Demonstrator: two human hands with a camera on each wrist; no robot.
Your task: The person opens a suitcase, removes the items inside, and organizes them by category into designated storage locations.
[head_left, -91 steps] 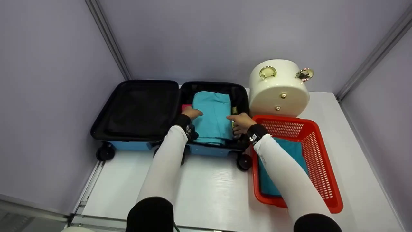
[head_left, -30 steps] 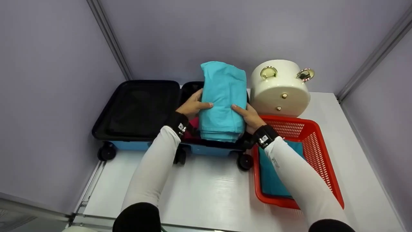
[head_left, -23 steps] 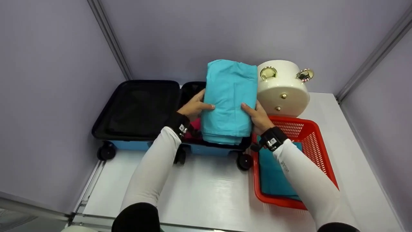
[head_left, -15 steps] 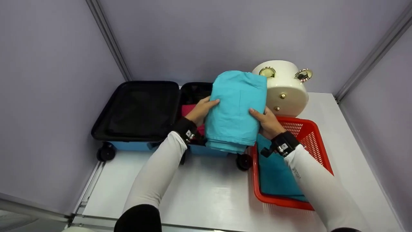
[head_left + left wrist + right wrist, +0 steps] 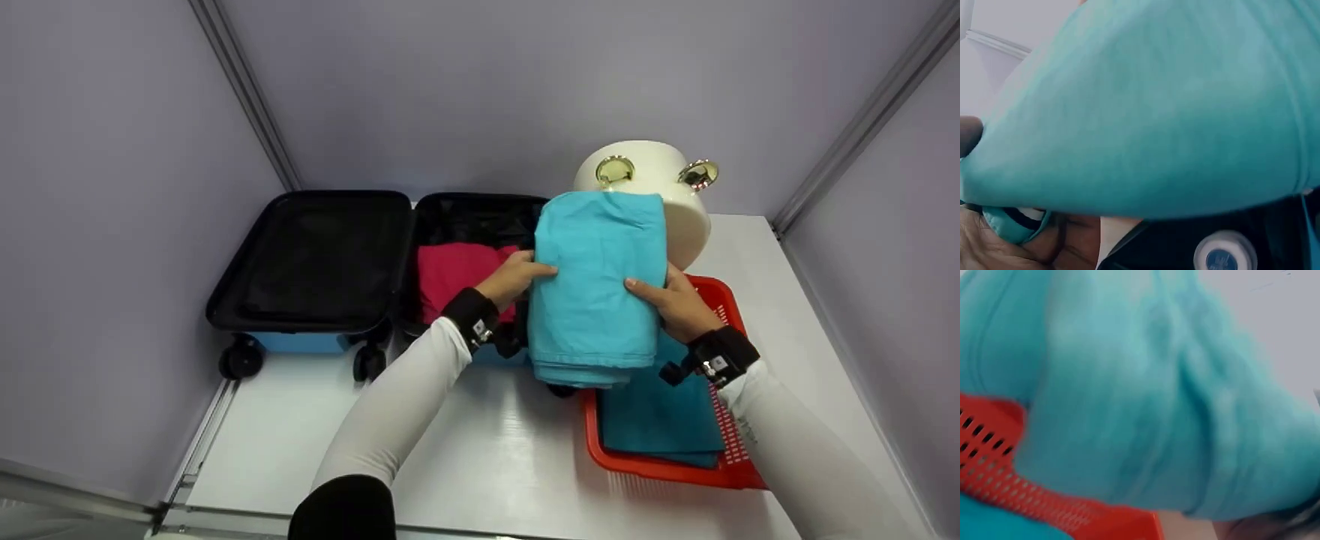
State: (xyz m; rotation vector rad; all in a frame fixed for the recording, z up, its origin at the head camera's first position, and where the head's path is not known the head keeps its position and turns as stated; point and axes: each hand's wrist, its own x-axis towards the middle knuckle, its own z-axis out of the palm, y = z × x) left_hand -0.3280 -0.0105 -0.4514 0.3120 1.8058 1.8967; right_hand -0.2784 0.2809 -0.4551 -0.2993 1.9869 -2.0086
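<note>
A folded turquoise cloth (image 5: 600, 292) is held up between both hands, over the gap between the suitcase and the red basket (image 5: 660, 471). My left hand (image 5: 511, 280) grips its left edge, thumb on the front face. The right hand (image 5: 684, 307) grips the opposite edge the same way, fingers hidden behind. In both wrist views the turquoise cloth (image 5: 1151, 112) (image 5: 1117, 394) fills most of the picture. Inside the basket lies a darker teal folded cloth (image 5: 660, 420). A pink-red cloth (image 5: 459, 274) lies in the right half of the open suitcase (image 5: 480, 214).
The suitcase's other half, with a black inside (image 5: 319, 255), lies flat at the left on black wheels (image 5: 241, 360). Behind the basket stands a cream rounded case (image 5: 637, 159) with gold ear-like parts. A white round cap (image 5: 1224, 256) with a blue centre shows in the left wrist view.
Both hands took hold of the turquoise cloth in the suitcase, lifted it out and carried it right and nearer to the body. The pink-red cloth beneath has come into view.
</note>
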